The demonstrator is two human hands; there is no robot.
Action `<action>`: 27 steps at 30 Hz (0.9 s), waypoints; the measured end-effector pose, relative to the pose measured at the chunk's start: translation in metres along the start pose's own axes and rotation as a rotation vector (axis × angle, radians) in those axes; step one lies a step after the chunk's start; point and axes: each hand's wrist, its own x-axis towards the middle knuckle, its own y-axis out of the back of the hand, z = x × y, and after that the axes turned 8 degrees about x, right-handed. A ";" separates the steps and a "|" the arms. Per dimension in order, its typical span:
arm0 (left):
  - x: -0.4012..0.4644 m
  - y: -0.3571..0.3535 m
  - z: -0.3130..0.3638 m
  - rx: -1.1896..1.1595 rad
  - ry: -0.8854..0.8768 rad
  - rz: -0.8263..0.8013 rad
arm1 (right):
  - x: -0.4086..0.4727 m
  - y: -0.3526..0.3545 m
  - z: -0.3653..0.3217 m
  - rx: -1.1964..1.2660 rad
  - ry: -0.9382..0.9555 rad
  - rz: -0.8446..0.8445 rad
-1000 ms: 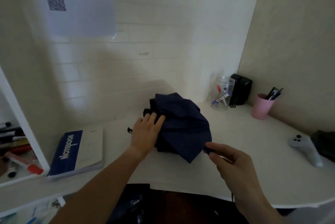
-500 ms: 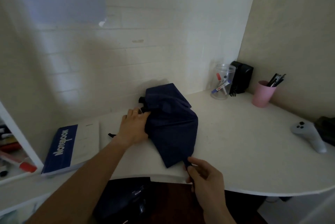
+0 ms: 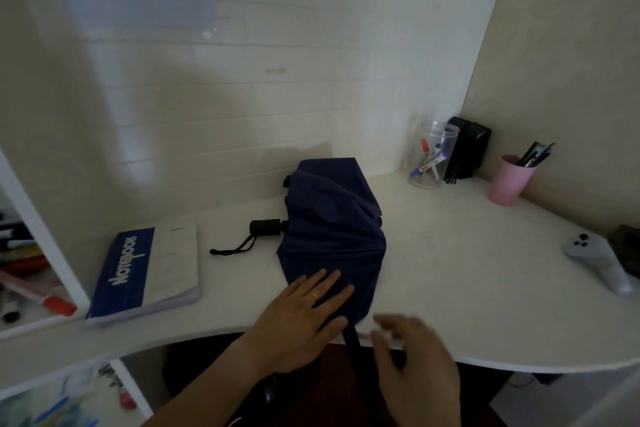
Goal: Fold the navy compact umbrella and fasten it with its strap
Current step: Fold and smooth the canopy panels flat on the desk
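Flat and spread, the left hand [image 3: 304, 319] presses its straight fingers on the near end of the navy umbrella [image 3: 332, 232], a ring on one finger; the right hand [image 3: 412, 357] sits just beside it at the desk's front edge, blurred, fingers curled near the navy strap [image 3: 352, 340], and whether it pinches the strap or holds nothing I cannot tell. One umbrella lies on the white desk [image 3: 467, 271], its canopy loosely bunched, running from the wall side toward the person; its black handle [image 3: 266, 228] sticks out to the left with a wrist cord trailing on the desk; the strap hangs from the near tip of the canopy over the desk edge, between the two hands. Both forearms are cut off by the bottom of the frame. One notebook [image 3: 149, 267] lies left of the umbrella, well apart from it; one clear jar [image 3: 431, 156] of markers, one black box [image 3: 467, 149] and one pink cup [image 3: 509, 179] of pens stand in the far right corner; one grey controller [image 3: 595, 257] rests at the right edge, a dark thing behind it too cropped to name. Shelf contents at far left are blurred.
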 end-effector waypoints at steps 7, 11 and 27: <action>-0.003 0.013 -0.003 -0.124 0.010 0.045 | 0.097 -0.020 0.021 -0.183 0.409 -0.391; -0.002 0.015 -0.018 -0.163 0.060 0.132 | 0.108 -0.017 0.046 -0.244 0.412 -0.516; -0.008 0.029 -0.028 0.121 0.127 -0.222 | 0.126 -0.016 0.055 -0.240 0.661 -0.641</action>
